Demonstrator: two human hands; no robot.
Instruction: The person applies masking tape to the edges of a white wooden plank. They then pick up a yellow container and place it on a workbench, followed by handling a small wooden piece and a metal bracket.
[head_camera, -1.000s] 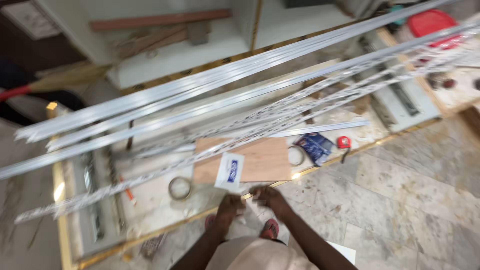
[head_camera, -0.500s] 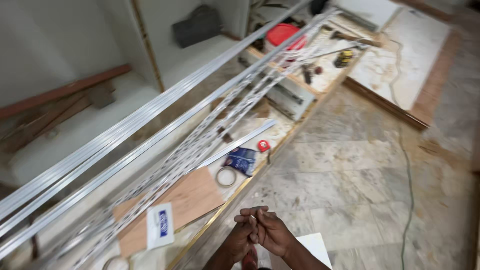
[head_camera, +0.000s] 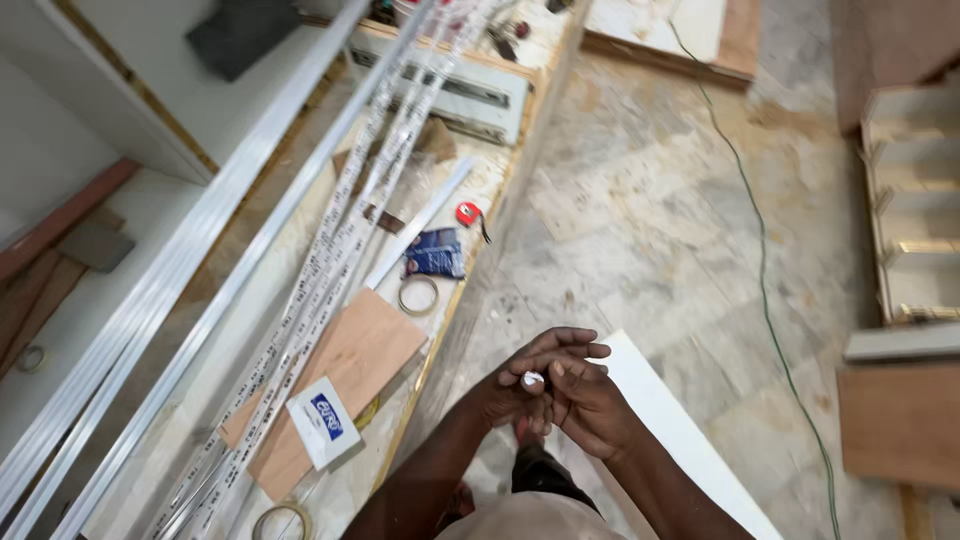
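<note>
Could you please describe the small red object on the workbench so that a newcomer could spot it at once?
Find the long workbench left of the stone floor and follow its near edge. Past the dark blue packet lies a small round red tape measure. It is the only red item in that cluster.

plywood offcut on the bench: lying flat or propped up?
Flat. The plywood offcut lies face-up on the bench, a white packet resting on it and wrapped aluminium strips crossing its left edge.
</note>
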